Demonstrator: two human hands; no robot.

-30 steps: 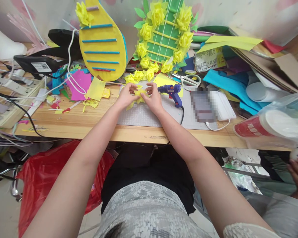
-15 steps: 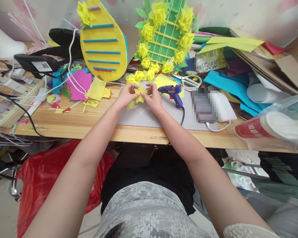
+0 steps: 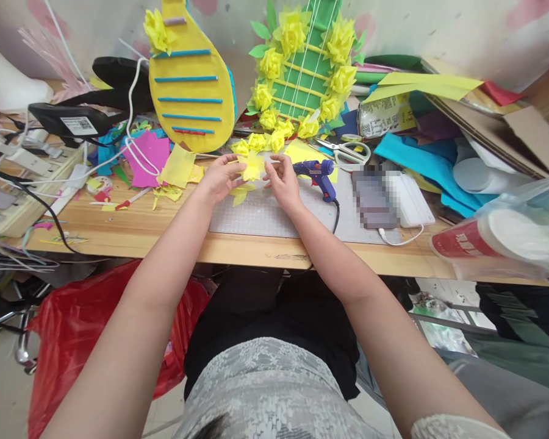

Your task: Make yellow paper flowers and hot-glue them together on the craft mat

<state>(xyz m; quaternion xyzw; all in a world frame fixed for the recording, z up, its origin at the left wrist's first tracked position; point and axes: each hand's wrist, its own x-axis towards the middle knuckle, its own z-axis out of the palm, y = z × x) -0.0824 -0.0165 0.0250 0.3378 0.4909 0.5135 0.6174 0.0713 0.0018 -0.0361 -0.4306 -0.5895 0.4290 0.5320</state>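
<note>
A yellow paper flower [image 3: 252, 165] with pointed petals is held at its left side by my left hand [image 3: 222, 177], its fingers closed on the edge. My right hand [image 3: 282, 183] is just to the right of the flower, fingers bent and parted, with nothing visible in them. Under the flower, loose yellow paper petals [image 3: 241, 194] lie on the grey cutting mat [image 3: 265, 216]. Several finished yellow paper flowers [image 3: 257, 141] sit in a row behind my hands. A blue glue gun [image 3: 318, 174] rests on the mat right of my right hand.
Behind stand a yellow guitar-shaped craft [image 3: 190, 88] and a green one [image 3: 302, 79] ringed with flowers. Scissors [image 3: 348, 150], a blurred dark object [image 3: 375, 198] and a white power bank [image 3: 409, 198] lie rightward. A bagged red cup [image 3: 462, 236] stands near the right front edge.
My hands have parted. The left has moved slightly left with the flower, and the right has let go of it. The flower shows more fully now.
</note>
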